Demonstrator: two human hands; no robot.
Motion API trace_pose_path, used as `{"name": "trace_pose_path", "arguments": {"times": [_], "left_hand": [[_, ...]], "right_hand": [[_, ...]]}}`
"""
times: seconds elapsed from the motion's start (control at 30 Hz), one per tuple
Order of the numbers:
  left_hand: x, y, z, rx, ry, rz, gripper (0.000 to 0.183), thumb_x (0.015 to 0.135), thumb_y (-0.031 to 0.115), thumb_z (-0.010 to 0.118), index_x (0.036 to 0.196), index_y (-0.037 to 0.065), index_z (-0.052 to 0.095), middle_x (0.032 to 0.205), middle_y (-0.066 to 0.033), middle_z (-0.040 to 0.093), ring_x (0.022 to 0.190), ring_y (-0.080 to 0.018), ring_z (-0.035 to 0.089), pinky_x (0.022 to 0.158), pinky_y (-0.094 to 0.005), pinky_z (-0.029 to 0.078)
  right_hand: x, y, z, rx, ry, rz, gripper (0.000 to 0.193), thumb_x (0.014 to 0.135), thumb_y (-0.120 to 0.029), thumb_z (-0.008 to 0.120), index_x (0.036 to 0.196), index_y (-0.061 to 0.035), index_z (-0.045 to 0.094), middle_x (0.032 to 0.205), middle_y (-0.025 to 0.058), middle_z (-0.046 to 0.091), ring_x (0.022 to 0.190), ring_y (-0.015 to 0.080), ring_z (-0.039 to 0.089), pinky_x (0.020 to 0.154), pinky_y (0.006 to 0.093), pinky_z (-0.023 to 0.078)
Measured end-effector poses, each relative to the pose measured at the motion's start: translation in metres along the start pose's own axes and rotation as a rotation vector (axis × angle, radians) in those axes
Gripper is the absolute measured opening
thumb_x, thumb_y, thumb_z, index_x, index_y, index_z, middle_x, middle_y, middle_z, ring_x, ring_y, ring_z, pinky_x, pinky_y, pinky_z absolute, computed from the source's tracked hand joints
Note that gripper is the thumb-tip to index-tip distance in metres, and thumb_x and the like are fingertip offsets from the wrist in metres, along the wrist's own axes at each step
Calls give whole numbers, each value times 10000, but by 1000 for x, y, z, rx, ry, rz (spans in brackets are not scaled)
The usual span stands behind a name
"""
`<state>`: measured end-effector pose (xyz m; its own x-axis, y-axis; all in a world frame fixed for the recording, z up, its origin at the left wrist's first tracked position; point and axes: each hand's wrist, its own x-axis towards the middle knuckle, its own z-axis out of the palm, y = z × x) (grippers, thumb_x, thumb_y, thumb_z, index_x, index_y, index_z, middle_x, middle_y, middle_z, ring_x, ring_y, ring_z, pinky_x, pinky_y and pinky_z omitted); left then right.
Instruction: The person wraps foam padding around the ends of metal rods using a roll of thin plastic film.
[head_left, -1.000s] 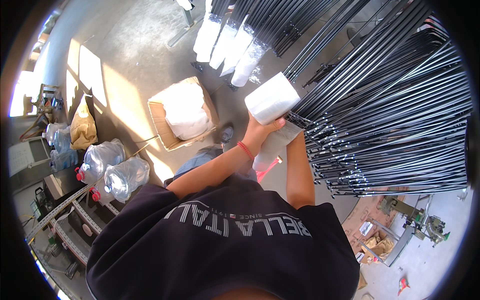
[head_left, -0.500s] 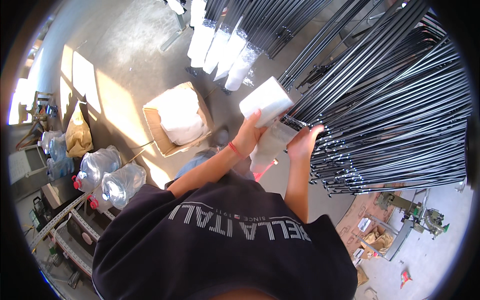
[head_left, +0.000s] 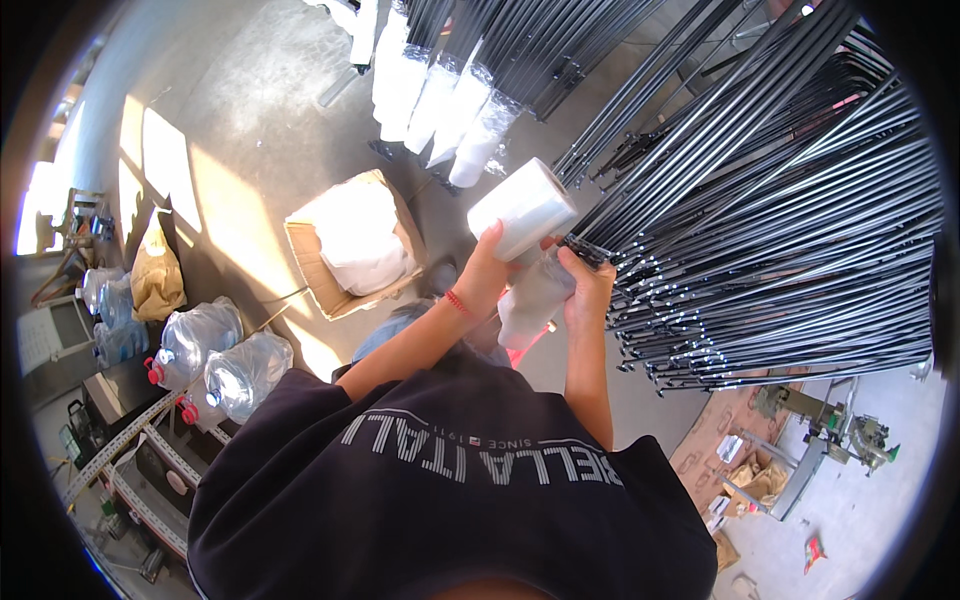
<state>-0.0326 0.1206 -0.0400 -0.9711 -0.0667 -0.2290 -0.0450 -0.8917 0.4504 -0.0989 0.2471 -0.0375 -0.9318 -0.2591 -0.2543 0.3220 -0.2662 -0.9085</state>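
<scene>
My left hand (head_left: 486, 268) is closed round the lower side of a roll of clear plastic film (head_left: 520, 212), its thumb lying up along the roll. Just right of it, my right hand (head_left: 588, 288) grips a whitish plastic sleeve (head_left: 536, 302) that sits over the near end of a bundle of thin black rods (head_left: 628, 195). The rods slant away to the upper right from between my hands. Part of the bundle's end and some left-hand fingers are hidden by the roll and the plastic.
A large stack of black rods (head_left: 780, 240) fills the right side. Wrapped white rod ends (head_left: 440, 105) hang at the top. An open cardboard box (head_left: 305, 262) with white material stands left of my hands. Big water bottles (head_left: 245, 372) and a brown bag (head_left: 157, 270) sit farther left.
My right hand has moved left and closed on the plastic sleeve, after its thumb stood spread. The roll in my left hand has shifted slightly left and down.
</scene>
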Motion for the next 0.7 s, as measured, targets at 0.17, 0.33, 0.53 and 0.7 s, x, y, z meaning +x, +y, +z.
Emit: {"name": "trace_pose_path", "arguments": {"times": [0.17, 0.33, 0.53, 0.7], "left_hand": [[-5, 15, 6, 78, 11, 66, 693, 770, 586, 409, 1268, 112, 322, 1232, -72, 399, 1186, -255, 328, 959, -371, 220], [-5, 13, -20, -467, -10, 48, 641, 807, 529, 357, 1261, 79, 324, 1182, -104, 454, 1133, -248, 389, 952, -354, 258], [-29, 15, -19, -483, -101, 171, 737, 700, 432, 597, 1249, 22, 324, 1215, -131, 433, 1121, -252, 414, 940, -397, 325], [-42, 4, -14, 257, -163, 30, 804, 648, 406, 652, 1246, 11, 289, 1180, -95, 407, 1123, -193, 377, 959, -350, 279]], "right_hand": [[1, 0, 3, -25, 10, 13, 136, 686, 18, 627, 816, 40, 593, 792, 135, 625, 722, 215, 614, 695, 298, 481], [-2, -7, 7, 1, -27, 6, 127, 686, 16, 630, 800, 47, 587, 777, 142, 624, 714, 228, 618, 678, 314, 492], [4, -2, 17, 14, 13, 18, 140, 699, 36, 613, 838, 46, 592, 760, 117, 627, 670, 182, 610, 625, 263, 495], [6, 10, 18, 138, 39, 206, 138, 726, -21, 636, 843, 43, 599, 777, 119, 624, 682, 166, 611, 562, 254, 495]]}}
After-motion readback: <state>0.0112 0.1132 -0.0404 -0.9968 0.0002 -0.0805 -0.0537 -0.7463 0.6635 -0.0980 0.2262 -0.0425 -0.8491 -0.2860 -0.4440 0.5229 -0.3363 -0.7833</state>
